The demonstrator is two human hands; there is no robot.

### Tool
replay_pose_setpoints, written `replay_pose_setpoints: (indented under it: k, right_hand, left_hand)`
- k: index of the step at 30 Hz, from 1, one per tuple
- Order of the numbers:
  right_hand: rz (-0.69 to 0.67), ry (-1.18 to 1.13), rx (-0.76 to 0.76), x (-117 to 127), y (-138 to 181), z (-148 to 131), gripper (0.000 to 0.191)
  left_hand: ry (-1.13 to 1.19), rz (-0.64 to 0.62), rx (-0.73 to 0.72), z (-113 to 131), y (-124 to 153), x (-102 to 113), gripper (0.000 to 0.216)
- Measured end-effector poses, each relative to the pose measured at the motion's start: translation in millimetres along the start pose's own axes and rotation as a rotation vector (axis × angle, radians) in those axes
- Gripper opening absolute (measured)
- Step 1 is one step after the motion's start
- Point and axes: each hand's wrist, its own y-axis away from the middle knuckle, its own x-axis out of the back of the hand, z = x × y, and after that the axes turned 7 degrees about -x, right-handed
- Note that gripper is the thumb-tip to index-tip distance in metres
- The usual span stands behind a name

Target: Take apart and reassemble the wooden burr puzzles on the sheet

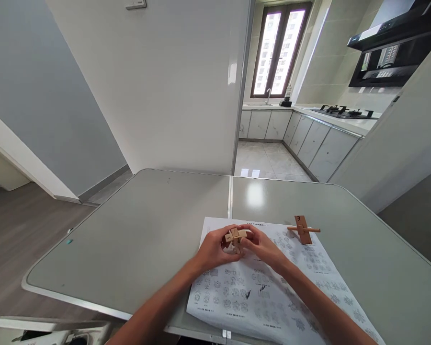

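Both my hands hold a small cluster of interlocking wooden puzzle pieces (235,235) just above a printed sheet. My left hand (215,244) curls around its left side, with thumb and fingers wrapped about the blocks. My right hand (260,245) grips the other side, its fingertips on the pale wood. Small dark marks show on some of the pieces. Beneath them lies the large white instruction sheet (233,306), covered in small diagrams. A separate wooden piece (303,230), a flat numbered block crossed by a round stick, rests near the sheet's upper right edge.
The grey table (129,249) has a seam down its middle and a metal rim. A tiny teal bit (69,241) lies near its left edge. A white wall panel (172,96) stands behind; a kitchen with a gas stove (345,112) shows at right.
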Motion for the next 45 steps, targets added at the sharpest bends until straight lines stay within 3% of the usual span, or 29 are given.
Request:
replay_pose_setpoints:
  k: [5, 12, 20, 30, 34, 37, 41, 45]
  right_hand:
    - [0.058, 0.160, 0.176, -2.4, 0.4, 0.4, 0.045]
    - [0.213, 0.299, 0.221, -1.4, -5.3, 10.4, 0.035]
    - [0.033, 0.192, 0.150, 0.6, -8.1, 8.2, 0.043]
    - [0.027, 0.211, 0.078, 10.6, -9.9, 7.2, 0.049]
    - [0.004, -0.002, -0.022, 9.1, -12.0, 7.7, 0.050]
    - [0.089, -0.311, -0.074, 15.6, -17.3, 11.8, 0.048]
    - [0.257, -0.604, -0.039, 34.5, -26.2, 23.0, 0.031]
    - [0.457, -0.668, 0.079, 50.0, -34.1, 39.1, 0.026]
  left_hand:
    - [0.100, 0.060, 0.040, -2.1, -2.2, -1.1, 0.063]
    - [0.084, 0.045, 0.030, -4.7, -1.3, 0.0, 0.062]
    - [-0.058, 0.044, -0.015, -9.5, 2.4, 1.6, 0.065]
    - [-0.005, -0.013, -0.028, -5.1, -1.2, 3.2, 0.059]
    - [-0.024, -0.022, 0.029, -11.4, -2.1, 4.2, 0.073]
    - [-0.054, 0.017, 0.102, -16.7, -3.8, 4.4, 0.089]
    - [-0.033, 0.068, 0.142, -22.2, -5.3, 3.8, 0.073]
    - [-0.025, 0.063, 0.147, -24.1, -6.0, 3.7, 0.059]
